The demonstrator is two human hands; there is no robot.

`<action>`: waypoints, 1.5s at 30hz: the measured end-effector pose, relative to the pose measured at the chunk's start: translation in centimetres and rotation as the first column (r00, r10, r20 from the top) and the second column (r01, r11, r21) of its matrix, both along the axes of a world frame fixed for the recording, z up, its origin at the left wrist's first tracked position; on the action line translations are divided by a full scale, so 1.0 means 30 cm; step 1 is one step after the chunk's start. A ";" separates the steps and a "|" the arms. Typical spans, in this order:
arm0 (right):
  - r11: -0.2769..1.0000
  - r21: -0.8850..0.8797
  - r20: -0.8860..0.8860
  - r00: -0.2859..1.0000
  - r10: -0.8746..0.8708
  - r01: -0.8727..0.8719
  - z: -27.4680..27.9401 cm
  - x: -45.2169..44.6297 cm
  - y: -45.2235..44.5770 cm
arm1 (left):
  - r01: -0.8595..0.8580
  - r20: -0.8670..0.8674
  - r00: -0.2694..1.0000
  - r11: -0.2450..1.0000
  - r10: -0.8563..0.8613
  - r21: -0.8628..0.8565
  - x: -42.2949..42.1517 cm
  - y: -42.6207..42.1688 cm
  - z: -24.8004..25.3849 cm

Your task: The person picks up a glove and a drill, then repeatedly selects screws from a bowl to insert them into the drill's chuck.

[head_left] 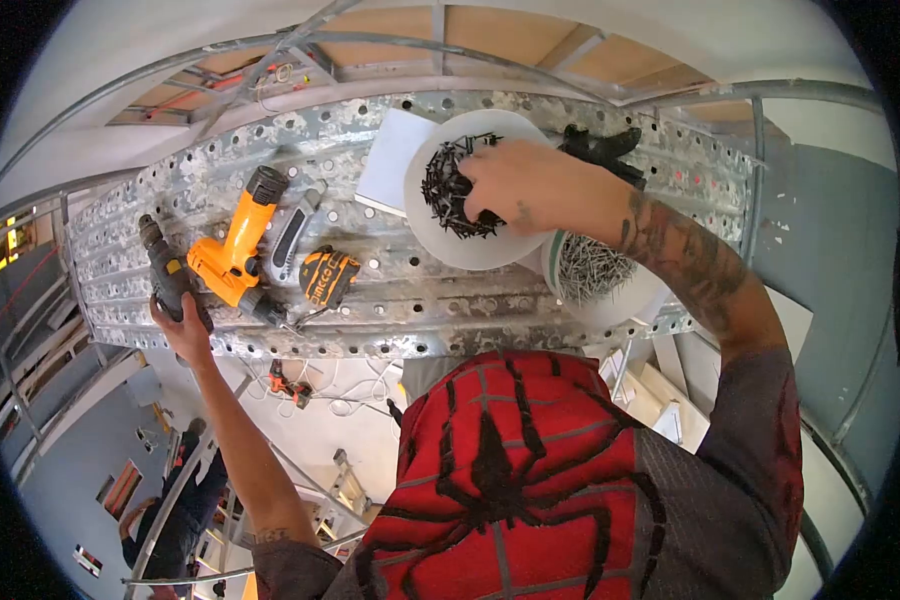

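Observation:
My left hand (182,328) is wrapped round the lower end of a dark drill (170,270) at the left side of the metal platform (410,325). At the upper middle, my right hand (510,183) reaches into a white bowl (448,252) of black screws (448,190). Its fingers are curled down onto the screws, and the tips are partly hidden. Below my right wrist stands a second tub with silver screws or nails (590,268). Between the drill and the bowl lie an orange drill (235,245), a utility knife (297,230) and an orange-and-black tape measure (328,276).
A white box or board (392,160) touches the bowl's left side. Black gloves (605,150) lie behind my right forearm. Metal scaffold tubes (757,180) frame the platform. Far below, a red-and-black power tool (290,384) lies among cables, and another person (175,510) is at lower left.

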State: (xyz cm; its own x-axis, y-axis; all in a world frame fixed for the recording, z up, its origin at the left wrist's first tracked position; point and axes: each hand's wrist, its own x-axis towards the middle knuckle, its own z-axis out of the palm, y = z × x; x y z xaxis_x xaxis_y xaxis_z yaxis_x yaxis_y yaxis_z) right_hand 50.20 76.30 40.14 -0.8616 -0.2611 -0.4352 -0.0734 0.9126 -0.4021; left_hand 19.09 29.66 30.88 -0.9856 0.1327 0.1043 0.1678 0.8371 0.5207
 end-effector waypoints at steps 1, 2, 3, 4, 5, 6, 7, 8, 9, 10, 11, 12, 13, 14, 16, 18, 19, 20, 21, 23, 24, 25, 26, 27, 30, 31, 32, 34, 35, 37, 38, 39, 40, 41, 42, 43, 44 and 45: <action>1.000 0.000 0.004 1.000 -0.001 0.001 -0.011 -0.002 0.005 | 0.001 0.004 1.000 1.000 -0.001 0.000 -0.001 0.002 -0.001; 0.996 0.093 -0.113 0.994 0.007 0.004 -0.027 -0.004 0.012 | -0.006 -0.009 1.000 0.999 0.006 -0.037 -0.004 0.002 0.001; 0.983 0.183 -0.228 0.973 0.026 0.017 -0.036 -0.005 0.017 | -0.014 -0.023 1.000 0.997 0.012 -0.075 -0.005 0.000 0.000; 0.983 0.184 -0.227 0.974 0.025 0.018 -0.036 -0.005 0.023 | -0.012 -0.021 1.000 0.997 0.010 -0.074 -0.005 0.000 -0.001; 0.978 0.204 -0.253 0.967 0.020 0.033 -0.032 -0.007 0.029 | -0.022 -0.011 1.000 0.997 0.021 -0.069 -0.007 0.000 -0.001; 0.973 0.224 -0.280 0.960 0.016 0.049 -0.029 -0.007 0.033 | -0.032 -0.002 0.999 0.997 0.032 -0.064 -0.006 0.002 0.002; 0.973 0.226 -0.280 0.960 0.015 0.051 -0.034 -0.003 0.037 | -0.030 -0.002 1.000 0.998 0.030 -0.062 -0.004 0.004 0.004; 0.977 0.209 -0.315 0.949 0.023 0.046 -0.043 0.005 0.040 | -0.033 -0.027 0.999 0.997 0.031 -0.068 -0.001 0.009 0.005; 0.980 0.193 -0.349 0.937 0.028 0.042 -0.031 0.009 0.041 | -0.034 -0.050 0.998 0.997 0.031 -0.074 0.000 0.010 0.002; 0.979 0.197 -0.348 0.937 0.025 0.047 -0.009 0.017 0.051 | -0.028 -0.048 0.999 0.997 0.025 -0.070 -0.002 0.007 0.000; 0.993 0.068 -0.351 0.934 -0.070 0.100 0.026 0.028 0.065 | -0.039 -0.030 0.999 0.997 0.037 -0.068 -0.005 0.002 0.000; 0.986 -0.061 -0.343 0.925 -0.165 0.153 0.065 0.039 0.073 | -0.048 -0.013 0.999 0.997 0.048 -0.065 -0.008 0.000 0.000; 0.986 -0.055 -0.344 0.924 -0.169 0.160 0.095 0.070 0.079 | -0.075 0.005 0.997 0.992 0.076 -0.105 0.005 0.021 0.020; 0.940 -0.112 -0.395 0.853 -0.341 0.324 0.127 0.120 0.083 | -0.067 0.004 0.998 0.993 0.067 -0.099 -0.001 0.012 0.012; 0.859 -0.174 -0.440 0.742 -0.505 0.482 0.166 0.226 0.070 | -0.023 0.006 1.000 0.999 0.023 -0.032 -0.014 -0.001 -0.001; 0.672 -0.227 -0.349 0.585 -0.732 0.705 0.168 0.338 0.037 | -0.030 0.017 0.999 0.995 0.032 -0.099 -0.014 -0.005 0.010; 0.660 -0.226 -0.355 0.570 -0.741 0.716 0.161 0.388 0.022 | 0.035 0.049 0.998 0.999 -0.034 -0.029 -0.033 -0.034 -0.005; 0.596 -0.254 -0.399 0.479 -0.782 0.762 0.151 0.442 0.008 | 0.105 0.079 0.991 0.993 -0.108 0.045 -0.056 -0.060 -0.021; 0.526 -0.284 -0.440 0.378 -0.814 0.802 0.140 0.494 0.001 | 0.154 0.142 0.975 0.982 -0.169 0.112 -0.083 -0.084 -0.028; 0.386 -0.291 -0.427 0.242 -0.871 0.876 0.117 0.596 -0.005 | 0.132 -0.016 0.991 0.988 -0.134 -0.084 -0.047 -0.032 0.046; 0.260 -0.298 -0.405 0.125 -0.906 0.918 0.111 0.640 -0.010 | 0.043 -0.187 0.978 0.963 -0.095 -0.266 -0.019 0.035 0.097; 0.228 -0.301 -0.410 0.090 -0.908 0.926 0.108 0.676 -0.012 | 0.077 -0.192 0.973 0.962 -0.129 -0.261 0.034 0.138 0.161; 0.158 -0.213 -0.299 0.089 -0.950 0.964 0.104 0.707 -0.017 | 0.153 -0.226 0.962 0.988 -0.153 -0.016 0.123 0.253 0.248; 0.100 -0.120 -0.181 0.077 -0.980 0.988 0.096 0.736 -0.022 | 0.226 -0.256 0.952 0.947 -0.165 0.227 0.234 0.368 0.338; 0.098 -0.421 -0.028 0.095 -0.995 0.902 -0.036 0.809 -0.042 | 0.613 -0.057 0.704 0.564 -0.708 0.553 0.622 0.697 0.463; 0.104 -0.385 -0.013 0.107 -0.994 0.917 -0.045 0.812 -0.046 | 0.386 0.166 0.518 0.403 -0.839 0.830 0.774 0.805 0.461; 0.099 -0.393 -0.020 0.099 -0.995 0.914 -0.060 0.818 -0.047 | 0.956 -0.017 0.169 0.159 -0.985 0.248 0.897 0.947 0.515; 0.140 -0.432 -0.069 0.122 -0.990 0.891 -0.097 0.833 -0.050 | 0.978 0.158 -0.141 -0.113 -0.977 0.178 1.078 1.142 0.536; 0.128 -0.438 -0.071 0.108 -0.992 0.890 -0.111 0.835 -0.056 | 0.985 0.178 -0.161 -0.148 -0.971 0.087 1.128 1.200 0.488; 0.139 -0.546 -0.189 0.040 -0.981 0.826 -0.135 0.828 -0.076 | 0.981 0.205 -0.190 -0.196 -0.960 -0.008 1.208 1.261 0.379; 0.131 -0.550 -0.187 0.031 -0.982 0.825 -0.142 0.827 -0.081 | 0.971 0.108 -0.139 -0.157 -0.984 -0.183 1.240 1.277 0.321; 0.115 -0.575 -0.191 0.003 -0.982 0.810 -0.149 0.824 -0.085 | 0.933 0.002 -0.103 -0.097 -0.995 -0.347 1.265 1.284 0.296; 0.100 -0.601 -0.194 -0.024 -0.981 0.793 -0.155 0.822 -0.088 | 0.930 0.006 -0.107 -0.102 -0.994 -0.353 1.282 1.278 0.277; 0.096 -0.608 -0.190 -0.027 -0.981 0.788 -0.157 0.821 -0.089 | 0.919 0.014 -0.099 -0.096 -0.995 -0.383 1.295 1.273 0.261; 0.085 -0.596 -0.187 -0.035 -0.982 0.799 -0.156 0.820 -0.088 | 0.906 0.020 -0.091 -0.091 -0.996 -0.413 1.301 1.274 0.266; 0.071 -0.582 -0.182 -0.044 -0.982 0.810 -0.154 0.818 -0.089 | 0.903 0.024 -0.095 -0.096 -0.995 -0.418 1.301 1.264 0.275; 0.065 -0.585 -0.177 -0.049 -0.983 0.808 -0.152 0.816 -0.092 | 0.927 0.111 -0.095 -0.129 -0.989 -0.351 1.300 1.242 0.291; 0.040 -0.567 -0.156 -0.059 -0.986 0.823 -0.148 0.814 -0.094 | 0.948 0.198 -0.099 -0.153 -0.975 -0.280 1.302 1.216 0.306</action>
State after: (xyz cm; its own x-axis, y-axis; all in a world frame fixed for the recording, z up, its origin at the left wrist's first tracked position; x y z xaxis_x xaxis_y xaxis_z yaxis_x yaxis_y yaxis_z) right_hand 74.61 73.47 35.68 -0.4102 0.9093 -0.0698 0.5276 0.1742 -0.8314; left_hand 58.15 66.15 40.06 0.2550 0.9576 -0.1339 0.9346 -0.2086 0.2883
